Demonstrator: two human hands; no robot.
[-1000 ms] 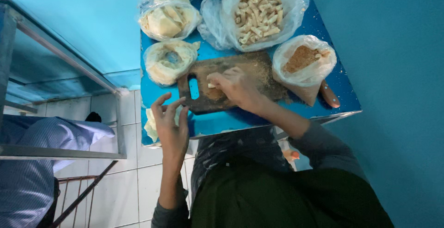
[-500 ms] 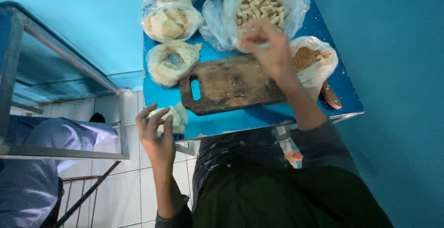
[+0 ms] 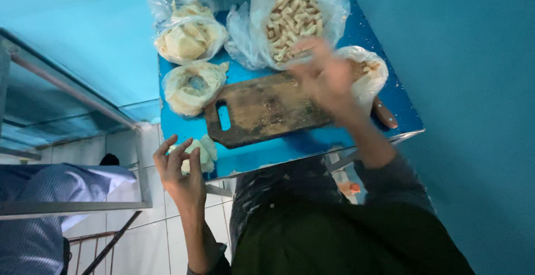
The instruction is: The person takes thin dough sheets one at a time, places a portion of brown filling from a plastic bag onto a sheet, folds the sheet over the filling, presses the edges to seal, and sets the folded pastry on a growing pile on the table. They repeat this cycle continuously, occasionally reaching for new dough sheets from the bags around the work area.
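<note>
While the right hand [image 3: 323, 77] is blurring above the far edge of the board, these lines are setting out the moment:

Right hand: hovering with fingers spread and loose over the gap between the wooden cutting board [image 3: 267, 108] and the clear bag of short pale sticks [image 3: 292, 16]; motion blur is hiding whether it is pinching anything, so I cannot tell.
Left hand [image 3: 181, 174]: curling half-open around a pale lump of dough [image 3: 200, 152] at the near left corner of the blue surface [image 3: 334, 141], fingertips touching it rather than clamping.
Dough handling: looking soft, light and a little sticky; it is likely giving under pressure, so cupping it from underneath with the whole palm is seeming safer than pinching.
Sticks handling: appearing dry, light and brittle; picking up a few at their middles is seeming wise.
Nearby: two bags of folded pale sheets [image 3: 189, 35] are sitting at the far left, a bag of brown filling [image 3: 370, 74] at the right, a knife handle [image 3: 385, 113] beside it.
Change: the right hand is dropping back from the stick bag toward the board; the left hand is sitting a little higher against the dough.
</note>
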